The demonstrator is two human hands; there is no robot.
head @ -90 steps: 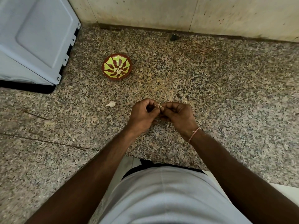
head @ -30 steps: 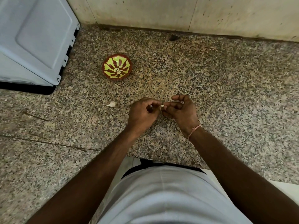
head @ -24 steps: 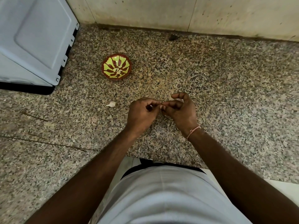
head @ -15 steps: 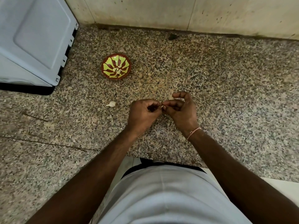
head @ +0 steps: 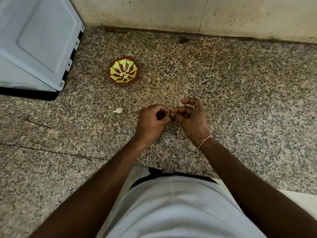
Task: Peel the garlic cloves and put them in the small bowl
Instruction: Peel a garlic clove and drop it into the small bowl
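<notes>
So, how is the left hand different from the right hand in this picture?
The left hand is curled into a tight fist-like pinch, while the right hand lifts its index finger in an arch above the other fingers. The right wrist wears a thin pink thread; the left wrist is bare. The left hand lies nearer to the loose garlic clove on the counter. Both pinch one small thing between their fingertips, mostly hidden.

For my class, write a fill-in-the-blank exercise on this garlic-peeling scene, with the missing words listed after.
1. The small bowl is red with a ____ pattern.
2. A loose garlic clove lies on the counter to the ____ of the left hand.
3. A thin band circles the ____ wrist, below the right hand.

Missing words: yellow; left; right
</notes>
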